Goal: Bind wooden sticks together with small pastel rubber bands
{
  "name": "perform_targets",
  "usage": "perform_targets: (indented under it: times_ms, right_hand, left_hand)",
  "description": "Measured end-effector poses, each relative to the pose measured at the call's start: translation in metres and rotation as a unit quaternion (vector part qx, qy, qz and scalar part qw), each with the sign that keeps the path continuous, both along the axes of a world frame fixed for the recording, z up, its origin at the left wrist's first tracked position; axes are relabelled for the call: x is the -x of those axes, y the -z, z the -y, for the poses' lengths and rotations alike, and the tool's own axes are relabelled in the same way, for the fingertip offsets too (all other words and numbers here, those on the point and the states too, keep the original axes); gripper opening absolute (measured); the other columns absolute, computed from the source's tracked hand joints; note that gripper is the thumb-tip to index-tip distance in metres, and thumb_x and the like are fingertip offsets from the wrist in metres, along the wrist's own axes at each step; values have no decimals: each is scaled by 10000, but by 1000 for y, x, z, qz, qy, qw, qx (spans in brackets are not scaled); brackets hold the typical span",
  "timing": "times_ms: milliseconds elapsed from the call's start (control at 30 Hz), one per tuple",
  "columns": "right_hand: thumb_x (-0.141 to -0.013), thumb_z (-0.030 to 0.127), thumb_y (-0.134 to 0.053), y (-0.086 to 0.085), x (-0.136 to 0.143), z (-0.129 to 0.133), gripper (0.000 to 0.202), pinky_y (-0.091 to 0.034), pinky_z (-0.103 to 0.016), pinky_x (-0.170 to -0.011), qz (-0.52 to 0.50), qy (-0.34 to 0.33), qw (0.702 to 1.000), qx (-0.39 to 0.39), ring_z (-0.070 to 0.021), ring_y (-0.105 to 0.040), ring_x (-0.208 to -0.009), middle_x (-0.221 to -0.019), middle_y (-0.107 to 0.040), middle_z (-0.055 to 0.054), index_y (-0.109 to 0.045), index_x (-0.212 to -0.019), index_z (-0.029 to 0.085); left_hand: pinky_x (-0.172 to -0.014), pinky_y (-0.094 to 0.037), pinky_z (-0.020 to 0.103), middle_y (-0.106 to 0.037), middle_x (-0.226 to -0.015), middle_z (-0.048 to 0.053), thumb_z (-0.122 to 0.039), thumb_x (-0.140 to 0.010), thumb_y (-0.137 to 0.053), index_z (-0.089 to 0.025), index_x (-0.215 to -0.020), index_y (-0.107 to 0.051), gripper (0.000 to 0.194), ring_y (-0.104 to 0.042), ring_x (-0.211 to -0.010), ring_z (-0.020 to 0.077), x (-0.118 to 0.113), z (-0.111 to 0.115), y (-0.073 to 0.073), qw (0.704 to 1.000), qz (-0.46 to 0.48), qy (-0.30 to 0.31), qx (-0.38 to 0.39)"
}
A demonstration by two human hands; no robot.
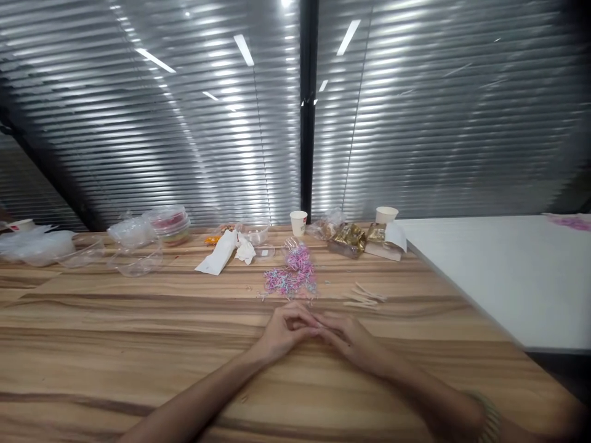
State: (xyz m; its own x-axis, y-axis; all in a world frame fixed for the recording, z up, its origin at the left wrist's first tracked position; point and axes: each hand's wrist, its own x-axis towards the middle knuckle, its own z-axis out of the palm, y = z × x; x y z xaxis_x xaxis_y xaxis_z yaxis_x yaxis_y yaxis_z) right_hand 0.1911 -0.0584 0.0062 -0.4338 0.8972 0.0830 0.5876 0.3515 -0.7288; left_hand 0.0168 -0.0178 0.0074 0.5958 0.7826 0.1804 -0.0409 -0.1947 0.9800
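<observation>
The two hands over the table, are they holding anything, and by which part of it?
Can't tell: the left hand and right hand meet at the fingers, possibly hiding something small.

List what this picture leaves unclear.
Head view: what, if anything, the left hand and right hand pinch; they cover it.
Head view: print on middle paper cup, too small.
Head view: any contents of gold packet, which hides them.
Head view: pink material, cut off by right edge.

Probably an office; beyond the bare left hand (284,332) and right hand (353,339), grey slatted blinds (198,141) hang behind black-framed glass (415,135) mirroring long white strip lights (244,50); beneath both hands, a brown wood-grain table (161,338); rightward of them, a smooth white tabletop (489,271)
</observation>
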Motion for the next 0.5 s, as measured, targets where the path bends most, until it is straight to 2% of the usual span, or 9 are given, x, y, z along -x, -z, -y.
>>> perform_targets:
  times_ms: [67,100,167,233,300,367,500]
  right_hand:
    - [-856,490,-164,2,0,-1,533,-344,10,-925,19,4,999,-28,81,-429,-1035,-1156,-432,5,-467,-1207,229]
    - [-859,481,-153,4,0,-1,536,-342,9,-922,28,15,999,-37,79,-423,-1033,-1143,-440,1,-477,-1195,217]
    - [-863,468,-137,7,-1,-2,544,-341,8,-888,45,39,997,-38,80,-424,-985,-1090,-468,-4,-522,-1126,190]
    - [-866,460,-124,11,-1,-3,548,-337,6,-837,53,59,996,-28,82,-424,-914,-1030,-490,-3,-554,-1041,169]
    - [-869,453,-116,12,-2,-2,548,-333,2,-816,52,73,996,-27,82,-420,-890,-1006,-495,-4,-556,-1004,156]
    - [-869,451,-114,11,-3,-2,550,-335,-1,-829,43,90,994,-38,77,-417,-916,-1022,-487,-12,-549,-1005,143]
    - [-866,461,-130,6,-4,-3,538,-332,10,-860,11,116,992,-44,81,-408,-979,-1078,-462,-14,-518,-1059,142]
  left_hand:
    - [-775,-471,296,-591,-890,85,-288,-684,-680,-106,-806,-656,221,-584,-846,167,3,-3,-2,1000,-12,4,-22]
    - [-792,-465,303,-597,-918,82,-294,-691,-673,-119,-848,-653,235,-584,-857,168,6,-7,-3,998,-27,-15,-49]
    - [-821,-440,309,-612,-931,69,-295,-723,-641,-142,-886,-648,224,-572,-879,167,16,-18,-7,980,-84,-105,-145]
    - [-828,-410,322,-622,-909,59,-269,-779,-569,-156,-864,-652,164,-551,-894,174,30,-33,-9,926,-165,-221,-257]
    - [-837,-375,348,-617,-946,55,-231,-790,-529,-178,-879,-653,161,-525,-936,199,44,-48,-10,862,-263,-282,-329]
    - [-835,-358,347,-607,-977,51,-241,-780,-527,-190,-880,-651,167,-511,-954,209,53,-58,-8,824,-341,-300,-339]
    - [-811,-353,322,-601,-948,45,-294,-767,-540,-191,-860,-643,172,-513,-932,201,55,-61,-5,808,-397,-305,-311]
